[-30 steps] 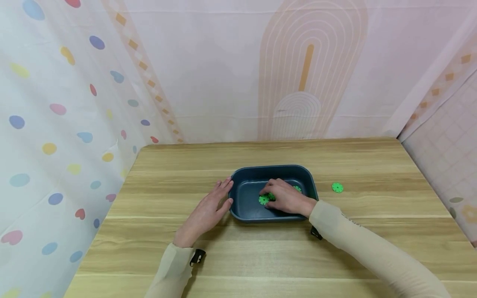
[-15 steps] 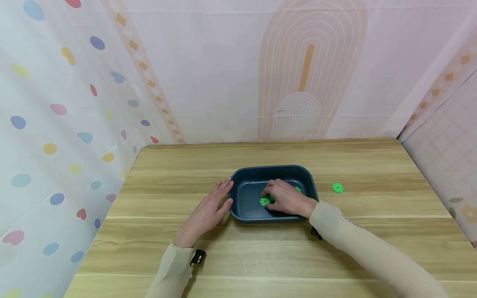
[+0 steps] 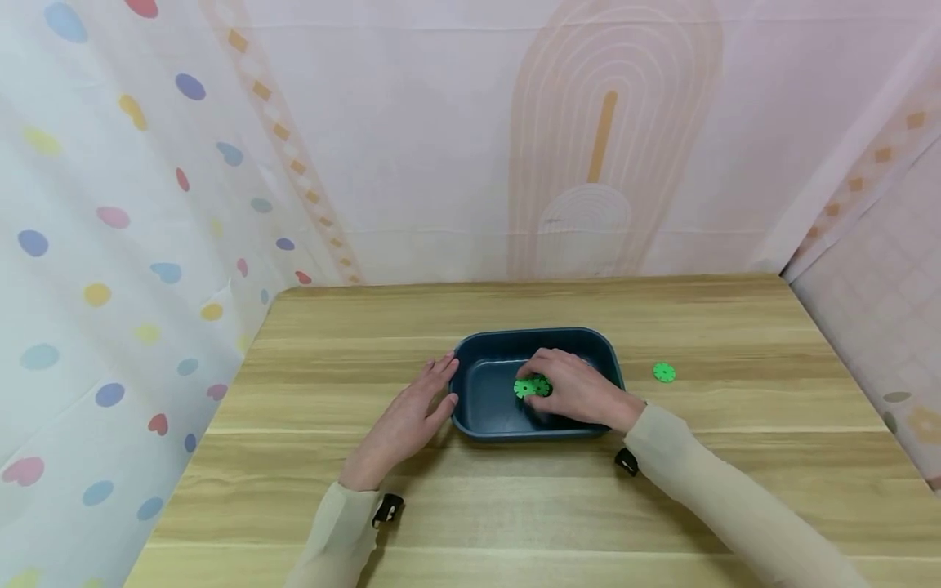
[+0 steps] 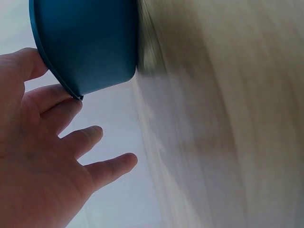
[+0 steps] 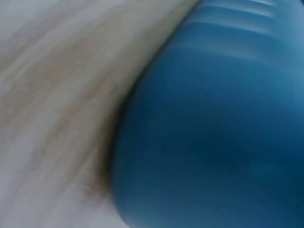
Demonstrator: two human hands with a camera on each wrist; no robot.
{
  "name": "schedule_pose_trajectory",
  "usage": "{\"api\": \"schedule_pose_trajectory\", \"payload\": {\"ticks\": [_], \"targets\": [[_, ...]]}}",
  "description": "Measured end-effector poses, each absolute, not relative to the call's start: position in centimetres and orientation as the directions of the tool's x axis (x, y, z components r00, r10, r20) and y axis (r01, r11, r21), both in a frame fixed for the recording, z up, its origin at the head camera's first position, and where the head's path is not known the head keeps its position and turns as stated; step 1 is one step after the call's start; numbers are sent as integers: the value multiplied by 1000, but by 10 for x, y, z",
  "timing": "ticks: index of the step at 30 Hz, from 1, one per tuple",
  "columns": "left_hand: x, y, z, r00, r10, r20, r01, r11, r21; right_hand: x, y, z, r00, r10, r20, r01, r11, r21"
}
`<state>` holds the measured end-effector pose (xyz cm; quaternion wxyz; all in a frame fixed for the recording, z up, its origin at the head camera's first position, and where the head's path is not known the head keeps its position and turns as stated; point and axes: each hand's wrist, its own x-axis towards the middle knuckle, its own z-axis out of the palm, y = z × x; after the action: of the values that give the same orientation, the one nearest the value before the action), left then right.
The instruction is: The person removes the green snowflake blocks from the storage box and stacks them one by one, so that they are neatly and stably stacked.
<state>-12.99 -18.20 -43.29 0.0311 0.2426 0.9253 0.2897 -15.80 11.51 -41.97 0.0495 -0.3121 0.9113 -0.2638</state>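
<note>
A dark blue rectangular tub [image 3: 488, 392] sits on the wooden table. My right hand [image 3: 577, 394] is over its inside and pinches green notched plastic discs [image 3: 524, 388] between thumb and fingers. Two of them show, overlapping side by side, partly covered by the fingers. At the tub's left end, my left hand [image 3: 412, 416] touches the rim with its fingers and thumb spread. In the left wrist view the thumb and nearer fingers meet the tub [image 4: 90, 47] at its rim, while the other fingers stand apart. Only the tub's outer wall [image 5: 204, 142] shows in the right wrist view, blurred.
One more green notched disc [image 3: 664, 372] lies on the table [image 3: 706, 474], right of the tub. A patterned curtain [image 3: 426, 163] hangs behind the table's back edge, with another at the left side. A black strap [image 3: 387, 510] shows at the left wrist.
My right hand has risen slightly and moved right with the green discs. The disc seen earlier at the tub's right end is now hidden behind it. My left hand stays at the rim.
</note>
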Motion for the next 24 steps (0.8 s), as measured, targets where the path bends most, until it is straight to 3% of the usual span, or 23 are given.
{"api": "schedule_pose_trajectory", "payload": {"ticks": [16, 24], "targets": [[-130, -183, -436, -880, 465, 98, 435, 704, 561, -144, 134, -402, -821, -526, 220, -548, 620, -562], [-130, -183, -436, -881, 463, 92, 429, 705, 565, -139, 146, -400, -849, -476, 229, -506, 609, -610]]}}
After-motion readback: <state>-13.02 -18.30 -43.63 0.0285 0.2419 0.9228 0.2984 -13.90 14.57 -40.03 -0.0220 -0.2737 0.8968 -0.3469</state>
